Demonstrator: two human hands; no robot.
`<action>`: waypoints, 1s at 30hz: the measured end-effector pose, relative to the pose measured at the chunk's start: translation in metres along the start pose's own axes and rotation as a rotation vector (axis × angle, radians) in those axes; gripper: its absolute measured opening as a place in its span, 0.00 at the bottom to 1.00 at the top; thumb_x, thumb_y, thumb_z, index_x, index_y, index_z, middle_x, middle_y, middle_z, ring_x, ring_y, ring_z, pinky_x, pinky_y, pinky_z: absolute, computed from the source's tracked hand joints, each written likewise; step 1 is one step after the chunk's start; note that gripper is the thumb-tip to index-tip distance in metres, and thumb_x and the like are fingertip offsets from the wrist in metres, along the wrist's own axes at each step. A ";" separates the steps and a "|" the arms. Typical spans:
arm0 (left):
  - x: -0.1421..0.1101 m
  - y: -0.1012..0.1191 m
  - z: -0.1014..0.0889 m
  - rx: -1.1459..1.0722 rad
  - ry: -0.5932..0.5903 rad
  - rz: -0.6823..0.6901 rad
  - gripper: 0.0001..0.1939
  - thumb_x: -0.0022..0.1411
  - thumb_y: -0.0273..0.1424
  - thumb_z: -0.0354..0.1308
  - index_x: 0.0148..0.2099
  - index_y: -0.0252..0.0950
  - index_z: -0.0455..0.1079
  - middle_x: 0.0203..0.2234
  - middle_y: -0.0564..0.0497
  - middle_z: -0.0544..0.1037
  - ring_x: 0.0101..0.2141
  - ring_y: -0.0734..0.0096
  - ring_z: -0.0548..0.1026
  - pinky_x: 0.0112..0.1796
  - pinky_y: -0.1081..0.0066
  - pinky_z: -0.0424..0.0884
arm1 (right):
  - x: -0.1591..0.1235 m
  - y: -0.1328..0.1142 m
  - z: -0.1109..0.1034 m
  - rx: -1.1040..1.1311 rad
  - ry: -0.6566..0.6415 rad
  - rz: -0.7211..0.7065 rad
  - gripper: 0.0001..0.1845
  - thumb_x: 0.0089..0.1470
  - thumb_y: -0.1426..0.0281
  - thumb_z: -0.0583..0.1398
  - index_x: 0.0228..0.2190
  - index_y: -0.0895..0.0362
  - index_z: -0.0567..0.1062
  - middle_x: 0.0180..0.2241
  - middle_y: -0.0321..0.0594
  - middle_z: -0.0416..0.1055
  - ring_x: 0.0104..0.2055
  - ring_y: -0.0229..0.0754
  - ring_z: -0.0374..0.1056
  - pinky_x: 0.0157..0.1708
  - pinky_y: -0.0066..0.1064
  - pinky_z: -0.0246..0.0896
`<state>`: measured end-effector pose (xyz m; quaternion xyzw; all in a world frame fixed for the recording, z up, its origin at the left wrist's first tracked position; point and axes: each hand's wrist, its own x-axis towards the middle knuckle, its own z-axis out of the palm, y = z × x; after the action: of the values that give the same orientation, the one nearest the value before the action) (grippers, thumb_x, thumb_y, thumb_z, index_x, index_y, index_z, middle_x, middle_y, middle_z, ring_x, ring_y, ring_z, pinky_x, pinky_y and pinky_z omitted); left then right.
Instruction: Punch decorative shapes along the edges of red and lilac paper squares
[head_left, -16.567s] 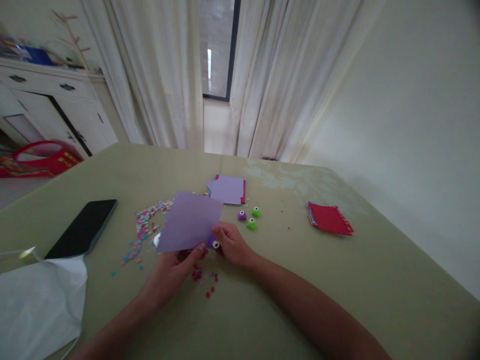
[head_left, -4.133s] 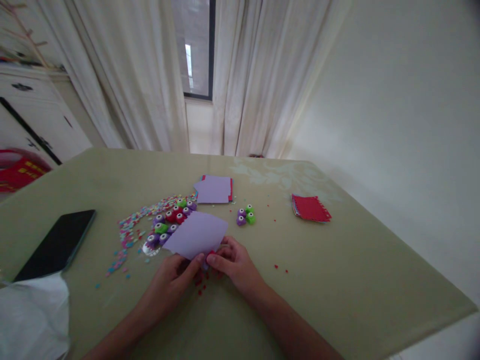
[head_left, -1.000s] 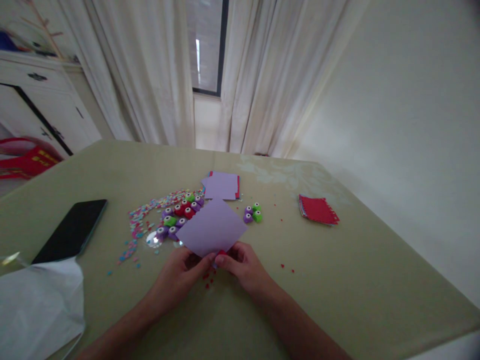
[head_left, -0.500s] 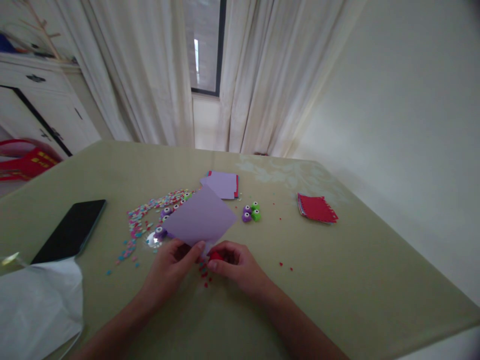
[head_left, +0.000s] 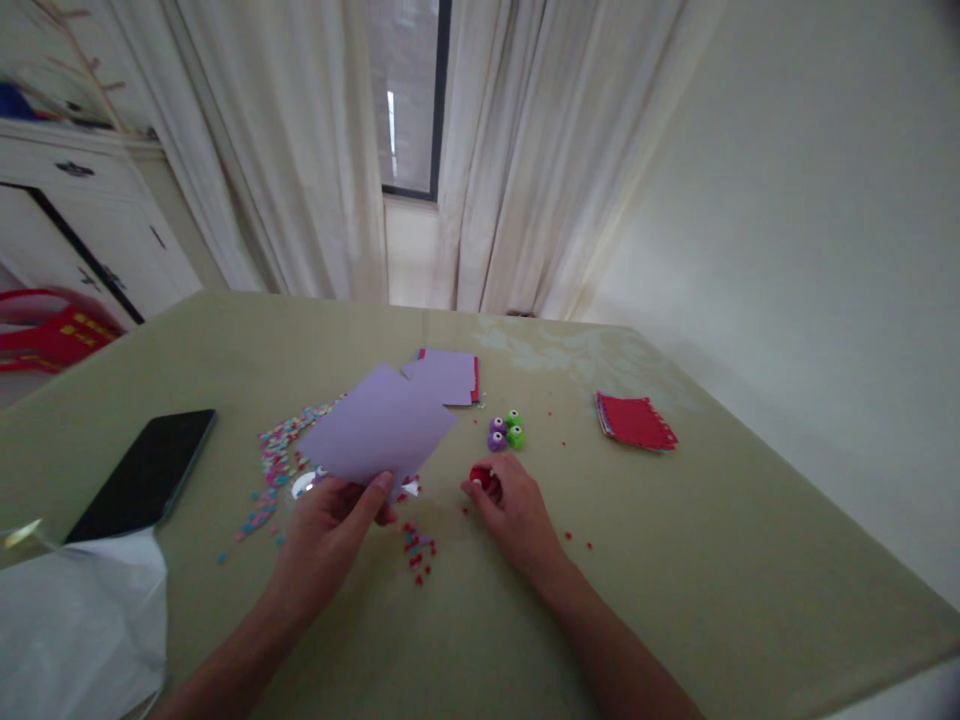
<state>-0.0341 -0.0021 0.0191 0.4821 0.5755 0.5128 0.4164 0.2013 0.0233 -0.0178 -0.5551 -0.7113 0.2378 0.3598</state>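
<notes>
My left hand [head_left: 337, 530] is closed on the near edge of a sheet of lilac paper [head_left: 379, 430], held tilted above the table. A small white scrap [head_left: 410, 488] shows at the sheet's lower right corner. Away to the right, my right hand [head_left: 514, 510] is closed round a small red paper punch [head_left: 480, 478] with an eye on it. Just beyond it stand purple punches [head_left: 497, 440] and green punches [head_left: 514, 436]. Red paper bits [head_left: 418, 555] lie between my hands. The row of punches seen earlier at left is hidden behind the sheet.
A lilac and red paper stack [head_left: 444, 378] lies farther back. Red notched-edge papers [head_left: 636, 422] are at right. Confetti [head_left: 277, 450] spreads at left, beside a black phone [head_left: 146, 475] and a white cloth-like bag [head_left: 82, 620].
My right hand has drawn the red punch off the paper and moved right, toward the purple and green punches. My left hand has shifted slightly left with the sheet.
</notes>
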 end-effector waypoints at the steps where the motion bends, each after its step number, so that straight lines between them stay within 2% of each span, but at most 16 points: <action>1: 0.003 0.001 -0.004 -0.003 0.046 0.023 0.16 0.55 0.46 0.66 0.28 0.38 0.75 0.18 0.52 0.80 0.22 0.64 0.78 0.27 0.68 0.74 | 0.002 0.004 0.000 -0.049 0.026 -0.028 0.05 0.62 0.70 0.62 0.40 0.57 0.77 0.41 0.46 0.73 0.40 0.46 0.72 0.42 0.36 0.68; 4: 0.012 0.001 -0.018 -0.003 0.224 0.069 0.15 0.56 0.45 0.67 0.29 0.38 0.76 0.19 0.53 0.80 0.22 0.66 0.77 0.27 0.69 0.73 | 0.008 0.016 0.002 -0.168 0.104 -0.079 0.10 0.65 0.71 0.59 0.45 0.56 0.78 0.49 0.50 0.71 0.49 0.50 0.73 0.52 0.41 0.68; 6: 0.019 -0.002 -0.027 -0.001 0.312 0.092 0.15 0.58 0.44 0.65 0.28 0.39 0.75 0.20 0.54 0.80 0.23 0.67 0.76 0.29 0.69 0.72 | 0.012 0.020 0.004 -0.241 0.120 -0.111 0.12 0.66 0.72 0.57 0.48 0.56 0.77 0.50 0.51 0.72 0.51 0.52 0.72 0.54 0.44 0.68; 9: 0.028 -0.007 -0.034 0.007 0.360 0.079 0.17 0.60 0.44 0.63 0.26 0.39 0.73 0.18 0.55 0.78 0.22 0.69 0.74 0.29 0.70 0.70 | 0.018 0.016 0.006 -0.364 0.091 -0.169 0.15 0.66 0.75 0.56 0.51 0.58 0.76 0.48 0.52 0.74 0.52 0.54 0.70 0.55 0.47 0.67; 11: 0.031 -0.009 -0.035 -0.010 0.373 0.043 0.17 0.60 0.44 0.63 0.25 0.39 0.73 0.17 0.56 0.76 0.20 0.69 0.73 0.28 0.70 0.69 | 0.022 0.005 0.009 -0.446 0.075 -0.205 0.17 0.65 0.76 0.56 0.53 0.58 0.75 0.50 0.52 0.74 0.53 0.55 0.69 0.57 0.48 0.65; 13: 0.032 -0.011 -0.033 -0.059 0.374 0.018 0.17 0.59 0.45 0.65 0.26 0.38 0.74 0.17 0.56 0.77 0.21 0.70 0.73 0.27 0.70 0.69 | 0.026 -0.013 0.016 -0.502 0.029 -0.262 0.17 0.65 0.75 0.58 0.54 0.58 0.74 0.52 0.52 0.74 0.55 0.55 0.67 0.58 0.48 0.64; 16: 0.030 -0.014 -0.028 -0.144 0.340 0.011 0.17 0.58 0.46 0.67 0.30 0.37 0.75 0.20 0.55 0.79 0.23 0.69 0.74 0.29 0.71 0.71 | 0.035 -0.043 0.038 -0.514 -0.141 -0.447 0.15 0.66 0.70 0.60 0.53 0.57 0.75 0.52 0.48 0.76 0.53 0.53 0.67 0.56 0.45 0.64; 18: 0.028 -0.017 -0.024 -0.185 0.308 0.009 0.17 0.57 0.46 0.68 0.31 0.37 0.76 0.21 0.54 0.80 0.23 0.69 0.76 0.30 0.71 0.73 | 0.042 -0.058 0.058 -0.505 -0.202 -0.564 0.19 0.66 0.69 0.60 0.57 0.57 0.72 0.57 0.47 0.73 0.55 0.52 0.66 0.54 0.44 0.64; 20: 0.027 -0.021 -0.022 -0.193 0.285 0.015 0.17 0.58 0.46 0.68 0.31 0.37 0.76 0.21 0.54 0.80 0.24 0.68 0.77 0.31 0.70 0.74 | 0.051 -0.067 0.076 -0.521 -0.213 -0.619 0.22 0.66 0.71 0.60 0.60 0.56 0.69 0.61 0.45 0.70 0.56 0.52 0.66 0.52 0.43 0.64; 23: 0.025 -0.025 -0.022 -0.164 0.254 0.056 0.16 0.60 0.45 0.67 0.30 0.37 0.76 0.21 0.54 0.80 0.25 0.68 0.77 0.32 0.70 0.74 | 0.060 -0.068 0.091 -0.573 -0.240 -0.629 0.14 0.65 0.73 0.60 0.52 0.56 0.73 0.55 0.44 0.74 0.52 0.51 0.67 0.47 0.41 0.65; 26: 0.021 -0.023 -0.020 -0.084 0.204 0.092 0.17 0.61 0.44 0.66 0.27 0.37 0.76 0.21 0.52 0.80 0.24 0.68 0.77 0.30 0.71 0.73 | 0.056 -0.059 0.083 -0.599 -0.285 -0.599 0.05 0.67 0.72 0.60 0.43 0.57 0.76 0.45 0.44 0.77 0.49 0.50 0.68 0.47 0.40 0.64; 30: 0.011 -0.012 -0.011 -0.063 0.120 0.088 0.16 0.59 0.44 0.66 0.26 0.38 0.76 0.19 0.53 0.79 0.23 0.68 0.76 0.29 0.72 0.73 | 0.029 -0.041 0.053 -0.569 -0.337 -0.435 0.04 0.65 0.72 0.62 0.42 0.57 0.76 0.43 0.45 0.76 0.46 0.49 0.69 0.46 0.37 0.65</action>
<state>-0.0483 0.0067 0.0091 0.4617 0.5613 0.5766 0.3732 0.1312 0.0431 -0.0136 -0.4223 -0.8988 0.0371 0.1117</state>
